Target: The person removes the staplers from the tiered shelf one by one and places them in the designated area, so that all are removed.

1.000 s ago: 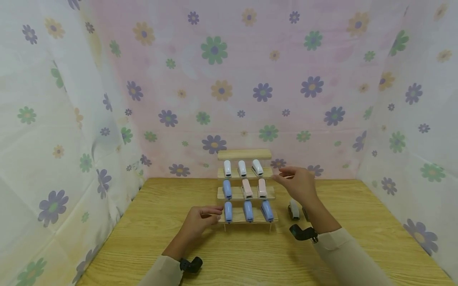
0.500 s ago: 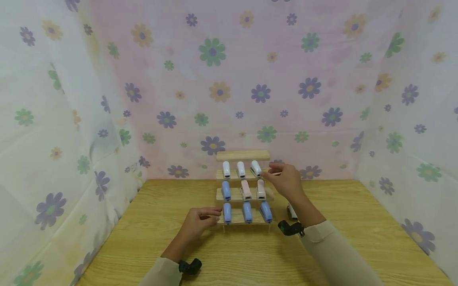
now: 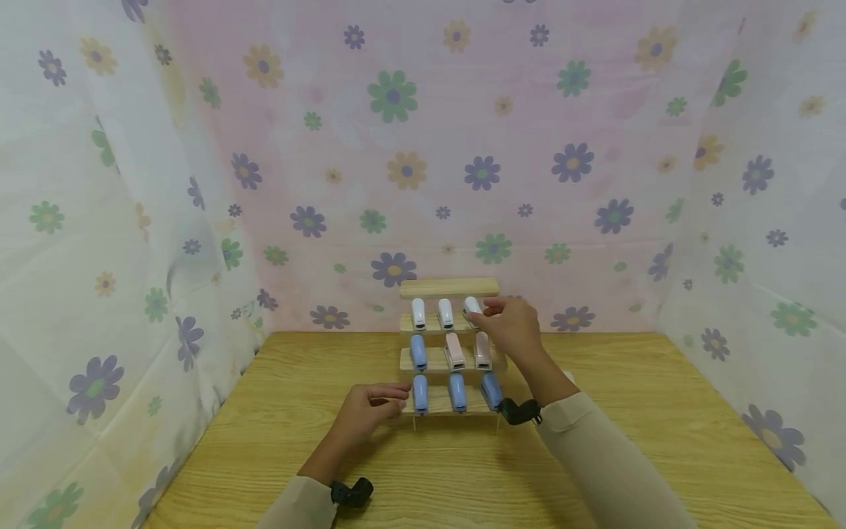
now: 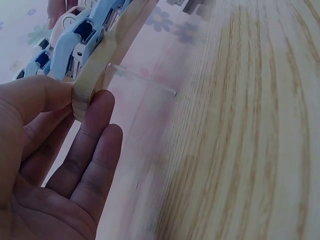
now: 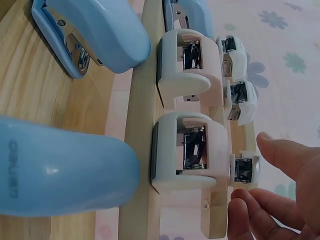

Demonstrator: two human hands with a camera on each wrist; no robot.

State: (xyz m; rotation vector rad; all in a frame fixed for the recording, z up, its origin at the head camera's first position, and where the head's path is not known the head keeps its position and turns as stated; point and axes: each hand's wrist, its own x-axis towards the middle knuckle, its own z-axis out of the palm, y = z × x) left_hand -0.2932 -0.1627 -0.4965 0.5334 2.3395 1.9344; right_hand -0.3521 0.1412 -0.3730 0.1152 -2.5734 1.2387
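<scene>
A tiered wooden stand (image 3: 449, 288) holds small staplers in rows. My left hand (image 3: 370, 411) pinches the left end of its bottom shelf (image 4: 82, 97) between thumb and fingers. My right hand (image 3: 512, 327) is at the right end of the upper row, thumb and fingers on either side of a white stapler (image 3: 471, 306). In the right wrist view a gap shows between the thumb (image 5: 280, 152) and that stapler, with fingertips just beside it. Two more white staplers stand to its left. Below are two pink staplers (image 3: 454, 351) and several blue staplers (image 3: 420, 394).
The stand rests on a wood-grain table (image 3: 449, 470). Flower-print cloth (image 3: 436, 132) hangs behind and on both sides. A pale thing (image 3: 570, 377) peeks out behind my right forearm, mostly hidden. A black wrist camera (image 3: 518, 411) overlaps the lower right blue stapler.
My right hand has moved left from beside the stand to the right-hand white stapler. The right forearm now covers the grey stapler on the table. The left hand keeps its hold.
</scene>
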